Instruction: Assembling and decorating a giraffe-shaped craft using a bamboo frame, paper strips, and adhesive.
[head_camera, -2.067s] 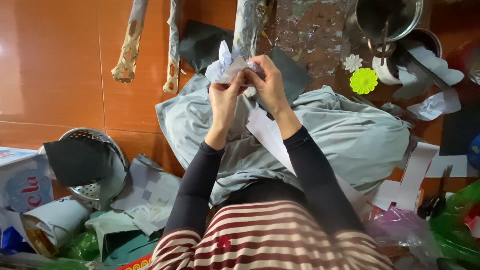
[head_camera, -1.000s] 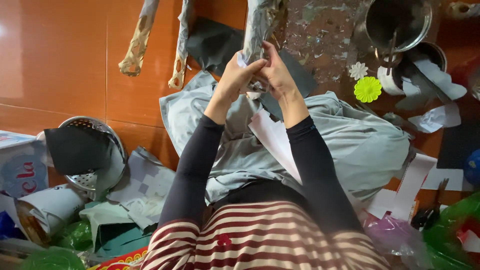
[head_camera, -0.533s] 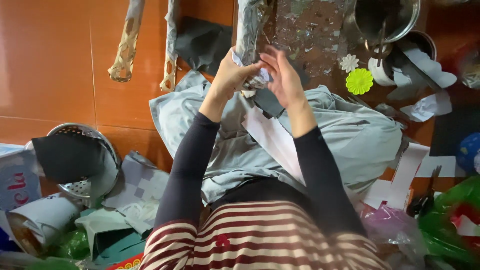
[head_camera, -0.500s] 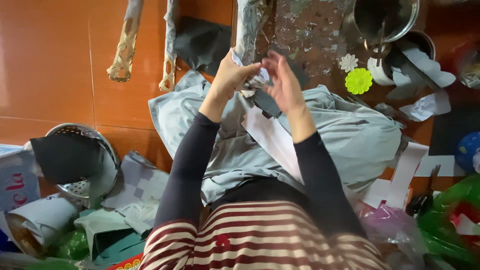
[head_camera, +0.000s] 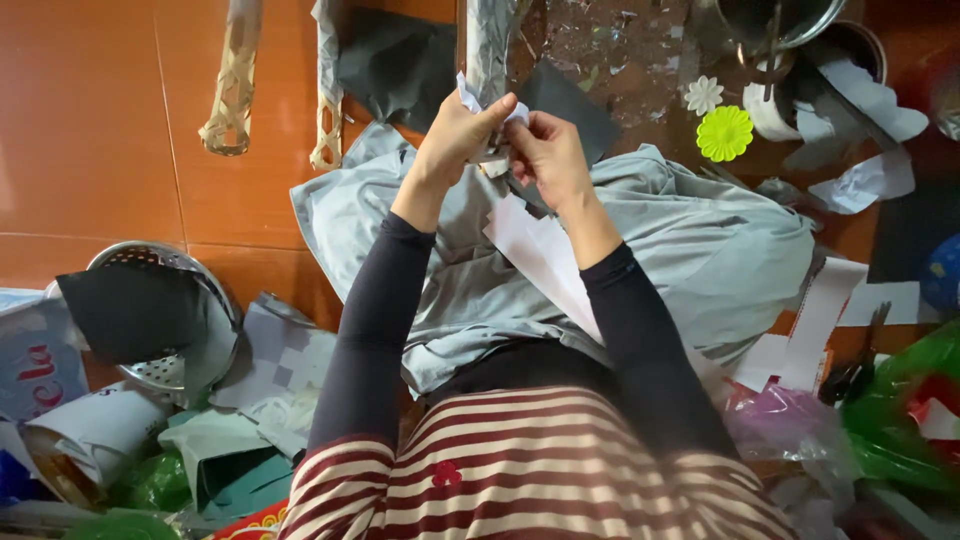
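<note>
Bare floor (head_camera: 100, 120) left; paper scraps (head_camera: 860, 180) crowd right

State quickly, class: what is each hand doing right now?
Left hand: closed, pinching the small white folded paper piece.
Right hand: closed, fingers pinching the same paper.

We are on the floor of a home, turned into a craft corner. Glossy orange-brown floor tiles (head_camera: 110, 120) run to the left. Paper scraps (head_camera: 865, 185) lie scattered at the far right, near a green paper flower (head_camera: 725, 133) and a white paper flower (head_camera: 703, 95). A metal colander (head_camera: 165, 300) sits at the left, rolled paper (head_camera: 95, 435) and plastic bags (head_camera: 900, 420) pile up near us, and scissors (head_camera: 860, 365) lie to the right.
</note>
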